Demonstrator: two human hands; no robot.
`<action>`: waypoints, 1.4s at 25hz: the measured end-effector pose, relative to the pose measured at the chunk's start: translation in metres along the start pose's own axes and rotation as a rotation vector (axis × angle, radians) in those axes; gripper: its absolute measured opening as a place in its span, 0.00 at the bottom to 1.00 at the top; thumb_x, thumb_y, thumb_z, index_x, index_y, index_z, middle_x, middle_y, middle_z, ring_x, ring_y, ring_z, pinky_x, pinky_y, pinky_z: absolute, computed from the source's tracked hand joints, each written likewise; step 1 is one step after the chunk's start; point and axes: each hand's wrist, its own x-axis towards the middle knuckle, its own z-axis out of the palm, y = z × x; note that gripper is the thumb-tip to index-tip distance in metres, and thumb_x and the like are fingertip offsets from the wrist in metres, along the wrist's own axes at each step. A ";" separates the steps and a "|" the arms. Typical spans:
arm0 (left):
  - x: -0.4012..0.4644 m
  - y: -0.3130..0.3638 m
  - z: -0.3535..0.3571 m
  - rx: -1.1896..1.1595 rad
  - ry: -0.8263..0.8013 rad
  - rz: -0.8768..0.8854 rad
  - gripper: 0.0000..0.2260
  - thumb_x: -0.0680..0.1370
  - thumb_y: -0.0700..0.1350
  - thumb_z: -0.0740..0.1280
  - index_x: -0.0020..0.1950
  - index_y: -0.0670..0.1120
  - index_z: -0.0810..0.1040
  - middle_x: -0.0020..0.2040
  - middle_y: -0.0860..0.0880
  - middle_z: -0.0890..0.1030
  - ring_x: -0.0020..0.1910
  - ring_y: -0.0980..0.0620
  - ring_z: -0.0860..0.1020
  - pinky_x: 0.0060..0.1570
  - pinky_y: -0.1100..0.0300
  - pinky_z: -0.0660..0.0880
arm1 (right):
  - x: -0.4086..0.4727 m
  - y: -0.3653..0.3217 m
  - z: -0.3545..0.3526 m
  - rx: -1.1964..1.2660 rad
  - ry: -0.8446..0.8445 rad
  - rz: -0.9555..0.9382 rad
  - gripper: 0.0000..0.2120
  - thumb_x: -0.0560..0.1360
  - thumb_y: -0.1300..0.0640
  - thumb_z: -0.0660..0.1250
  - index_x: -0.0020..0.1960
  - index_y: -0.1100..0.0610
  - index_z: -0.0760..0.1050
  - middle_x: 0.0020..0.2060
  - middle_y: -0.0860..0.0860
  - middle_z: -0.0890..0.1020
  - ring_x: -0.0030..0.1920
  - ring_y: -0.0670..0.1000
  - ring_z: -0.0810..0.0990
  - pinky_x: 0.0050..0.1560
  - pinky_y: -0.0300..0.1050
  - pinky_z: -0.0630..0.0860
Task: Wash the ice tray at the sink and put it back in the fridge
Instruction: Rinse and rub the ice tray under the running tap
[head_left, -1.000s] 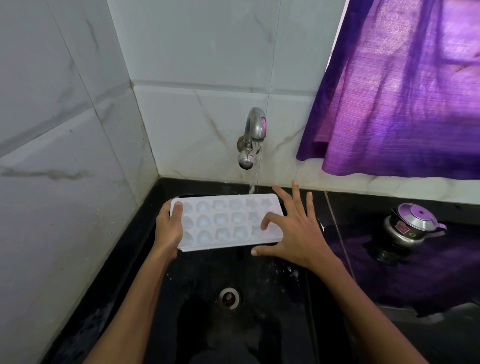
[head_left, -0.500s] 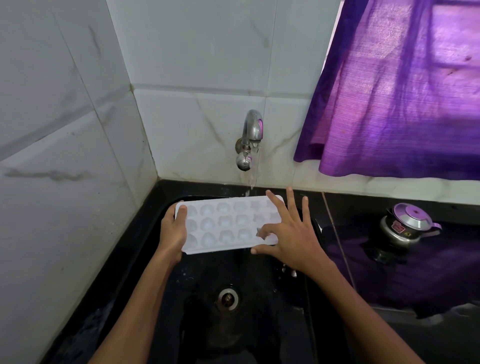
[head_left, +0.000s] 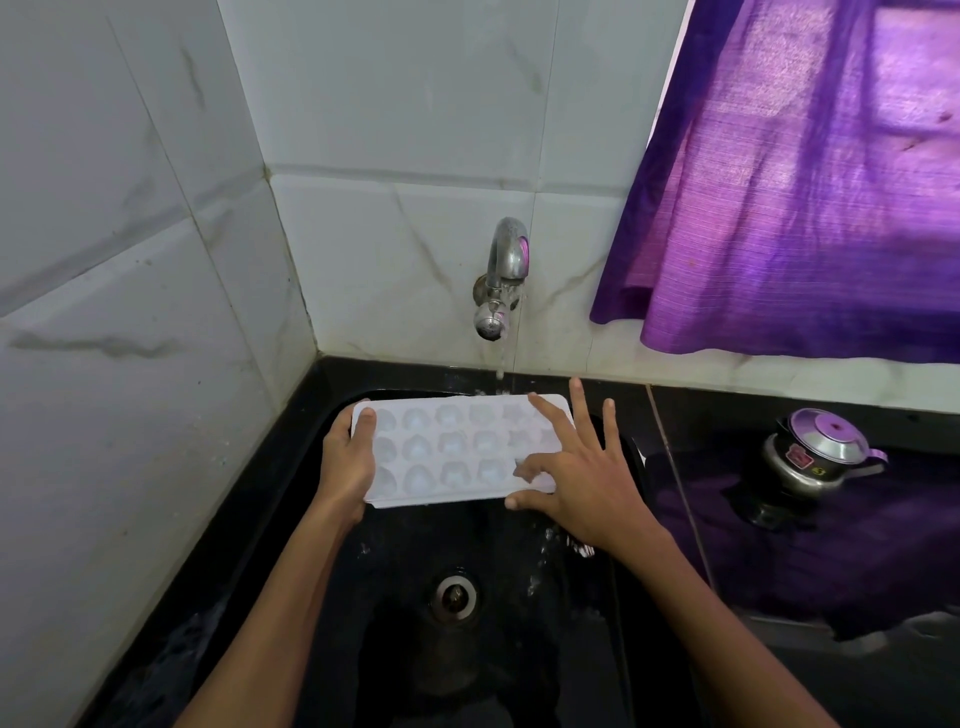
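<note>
The ice tray (head_left: 452, 449) is held level over the back of the black sink (head_left: 291, 499), just below the tap (head_left: 501, 275), and a thin stream of water (head_left: 501, 364) is seen falling to the tray's far edge near its right end. The tray's left end is gripped by the left hand (head_left: 347, 467), the thumb laid over the top rim and the fingers hidden beneath. The right hand (head_left: 582, 478) is spread over the right end, its fingers mostly straight, with the index finger bent down into a pocket and the thumb set against the near edge.

The tray is judged to be light, thin plastic, stiff enough to be carried by one end yet likely to flex if twisted. Once wet, it is expected to be slippery, and any water left in the pockets would add weight and spill when the tray is tipped. The short ends or the flat rim are the best places for it to be grasped, with a thumb on top and fingers below.

At the right, a small steel pot (head_left: 815, 457) is seen on the dark counter (head_left: 857, 545), under a purple curtain (head_left: 800, 208). The drain (head_left: 455, 596) lies near the middle of the sink floor.
</note>
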 end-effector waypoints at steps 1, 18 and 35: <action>-0.001 0.000 0.000 -0.009 0.001 -0.004 0.14 0.82 0.47 0.55 0.64 0.45 0.72 0.54 0.47 0.76 0.50 0.47 0.76 0.50 0.51 0.75 | -0.001 0.000 0.000 0.004 0.003 0.007 0.31 0.64 0.27 0.49 0.49 0.42 0.81 0.77 0.49 0.50 0.73 0.55 0.29 0.68 0.60 0.26; 0.002 0.001 0.018 -0.018 -0.014 0.012 0.13 0.82 0.47 0.55 0.64 0.47 0.71 0.52 0.49 0.77 0.44 0.54 0.76 0.38 0.59 0.74 | 0.042 -0.003 -0.006 0.163 -0.040 0.152 0.33 0.62 0.21 0.52 0.58 0.39 0.72 0.77 0.46 0.50 0.75 0.52 0.31 0.71 0.64 0.32; -0.006 -0.006 0.020 -0.009 -0.059 -0.013 0.14 0.82 0.47 0.55 0.66 0.48 0.70 0.53 0.49 0.76 0.44 0.55 0.76 0.37 0.60 0.74 | 0.044 -0.002 0.003 -0.111 0.065 0.038 0.41 0.61 0.19 0.36 0.49 0.38 0.80 0.77 0.50 0.53 0.73 0.57 0.30 0.67 0.68 0.28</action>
